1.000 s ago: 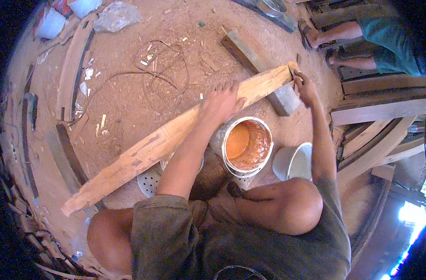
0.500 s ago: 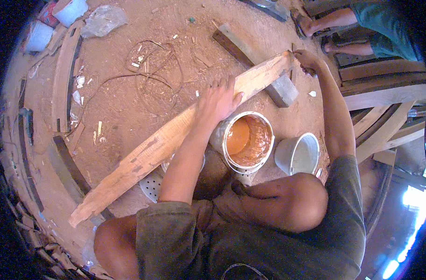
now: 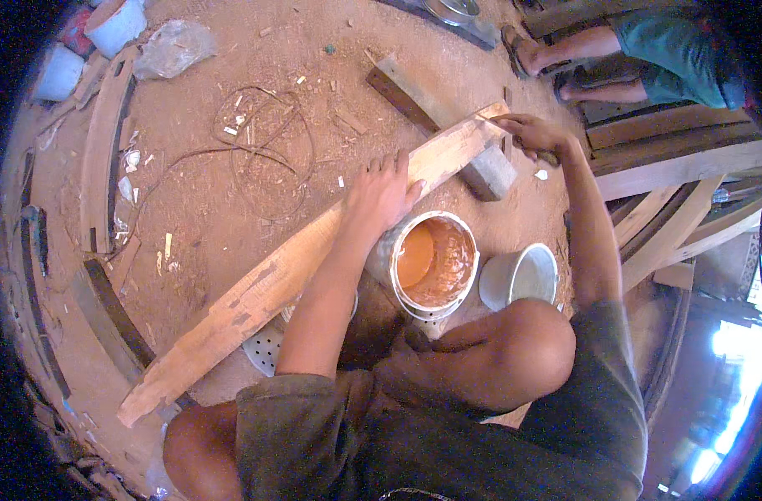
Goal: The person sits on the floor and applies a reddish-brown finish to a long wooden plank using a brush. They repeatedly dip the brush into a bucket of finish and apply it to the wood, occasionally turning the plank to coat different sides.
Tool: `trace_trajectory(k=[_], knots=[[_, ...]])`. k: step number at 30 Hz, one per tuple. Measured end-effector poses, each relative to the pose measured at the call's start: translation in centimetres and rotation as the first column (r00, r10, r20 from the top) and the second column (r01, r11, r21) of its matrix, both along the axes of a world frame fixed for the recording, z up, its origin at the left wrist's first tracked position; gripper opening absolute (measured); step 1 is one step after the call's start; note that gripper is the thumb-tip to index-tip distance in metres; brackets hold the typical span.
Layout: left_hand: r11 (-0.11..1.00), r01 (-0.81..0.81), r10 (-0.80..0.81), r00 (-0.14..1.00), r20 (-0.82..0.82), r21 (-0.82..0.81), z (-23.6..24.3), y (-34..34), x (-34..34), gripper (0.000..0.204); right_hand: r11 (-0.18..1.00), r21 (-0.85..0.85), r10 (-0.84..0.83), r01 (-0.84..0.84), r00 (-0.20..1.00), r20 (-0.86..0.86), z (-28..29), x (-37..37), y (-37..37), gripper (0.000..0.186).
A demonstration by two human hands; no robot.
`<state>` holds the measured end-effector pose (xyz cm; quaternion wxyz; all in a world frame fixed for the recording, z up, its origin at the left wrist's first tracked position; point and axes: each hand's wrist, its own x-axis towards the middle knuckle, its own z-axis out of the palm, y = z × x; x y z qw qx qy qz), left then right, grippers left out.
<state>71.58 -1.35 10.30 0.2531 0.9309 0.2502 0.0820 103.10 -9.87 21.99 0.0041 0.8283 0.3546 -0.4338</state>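
Note:
A long, pale wooden plank [image 3: 268, 271] with dark patches runs slantwise across my lap, from lower left to upper right. My left hand [image 3: 379, 192] is closed over its middle, fingers curled at the far edge and thumb along the near side. At the plank's far right end, my right hand [image 3: 535, 138] is bent with its fingertips against the wood. A thin dark piece shows by those fingers, too small to make out. Beneath that end lies a squared timber block [image 3: 490, 174]. Just nearer stands a white bucket [image 3: 436, 260] holding orange-brown paste.
Right of the paste bucket stands a grey bucket [image 3: 519, 277]. A perforated white container [image 3: 262, 352] sits partly under the plank. Looped cable [image 3: 264, 150] and wood chips lie on the dirt floor. Another person's legs [image 3: 586, 50] and stacked timbers [image 3: 690, 171] are at the right.
My right hand has come slightly nearer and its fingertips now reach over the plank's end. My left hand keeps its place on the wood. The whole view has shifted a little.

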Motion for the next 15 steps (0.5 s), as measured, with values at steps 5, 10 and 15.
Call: trace_trajectory(k=[5, 10, 15], knots=[[0.995, 0.022, -0.030, 0.996, 0.084, 0.098, -1.3, -1.0, 2.2, 0.061, 0.647, 0.454, -0.486, 0.613, 0.790, -0.374, -2.3, 3.1, -10.6, 0.048], [0.998, 0.037, -0.041, 0.996, -0.077, -0.045, 1.1, -0.4, 1.6, 0.058, 0.360, 0.460, -0.487, 0.812, 0.584, -0.650, -5.7, 3.9, -13.7, 0.048], [0.999, 0.042, -0.047, 0.986, -0.159, -0.031, 1.7, 0.1, 1.7, 0.058, 0.299, 0.420, -0.410, 0.857, 0.513, -0.754, -6.0, 3.6, -13.3, 0.046]])
